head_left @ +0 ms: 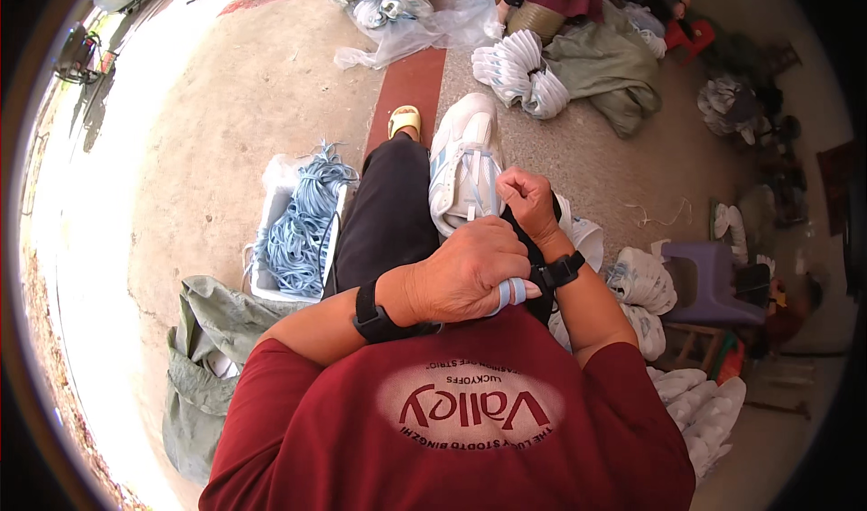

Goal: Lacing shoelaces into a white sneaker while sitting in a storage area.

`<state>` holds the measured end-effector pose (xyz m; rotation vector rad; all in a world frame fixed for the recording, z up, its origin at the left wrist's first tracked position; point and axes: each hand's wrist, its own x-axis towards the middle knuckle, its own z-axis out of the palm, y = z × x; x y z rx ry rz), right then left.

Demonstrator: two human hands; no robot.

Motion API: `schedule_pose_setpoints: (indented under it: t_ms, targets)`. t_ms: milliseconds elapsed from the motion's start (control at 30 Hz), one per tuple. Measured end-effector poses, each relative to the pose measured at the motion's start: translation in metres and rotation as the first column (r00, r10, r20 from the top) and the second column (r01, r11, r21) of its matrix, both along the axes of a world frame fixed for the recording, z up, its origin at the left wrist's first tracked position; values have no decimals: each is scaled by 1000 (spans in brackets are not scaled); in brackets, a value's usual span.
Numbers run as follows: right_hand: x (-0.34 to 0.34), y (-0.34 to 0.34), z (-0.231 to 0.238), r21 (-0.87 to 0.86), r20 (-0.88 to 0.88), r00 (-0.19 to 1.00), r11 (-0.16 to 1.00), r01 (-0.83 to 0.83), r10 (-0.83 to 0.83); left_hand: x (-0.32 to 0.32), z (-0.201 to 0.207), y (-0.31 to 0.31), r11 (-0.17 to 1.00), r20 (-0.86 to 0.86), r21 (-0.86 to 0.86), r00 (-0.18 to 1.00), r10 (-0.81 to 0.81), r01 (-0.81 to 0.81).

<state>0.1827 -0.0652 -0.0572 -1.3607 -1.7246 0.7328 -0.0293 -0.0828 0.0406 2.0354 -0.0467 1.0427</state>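
Note:
A white sneaker (466, 154) with pale blue stripes rests over my right leg, its toe pointing away from me. Light blue lace crosses its tongue and eyelets. Close to my chest, my left hand (479, 265) is closed round a light blue shoelace (512, 294), which loops out below the fingers. Beside the shoe's right edge, my right hand (531, 202) is curled with thumb and fingers together. Whatever it may be pinching is hidden. Both wrists wear black bands.
A white bin (264, 281) of blue laces stands left of my leg, beside green-grey cloth (212, 330). Bundled white shoe pieces (522, 73) lie ahead, more (641, 281) at right by a purple stool (709, 281). Another person (578, 4) sits at the far side.

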Motion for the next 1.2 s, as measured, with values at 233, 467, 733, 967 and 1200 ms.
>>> schedule_pose_setpoints:
  t_ms: [233,467,733,967,1200]
  targets:
    - [-42,-6,-6,381,144,988,925,-12,-47,11,-8,-5,1000,-29,-15,1000,-6,6]
    - [-14,-6,13,250,-25,1000,968,22,-17,-2,-6,11,1000,-93,6,996,18,-18]
    - [133,-92,-59,-259,-661,314,600,757,-681,-155,-85,54,380,283,-912,906,315,153]
    - [185,-170,-88,-790,278,781,329,517,-559,-315,-294,46,-497,-360,-848,491,794,182]
    - [72,-67,1,23,565,752,918,396,-338,-190,-182,88,535,-818,550,-284,500,-641]
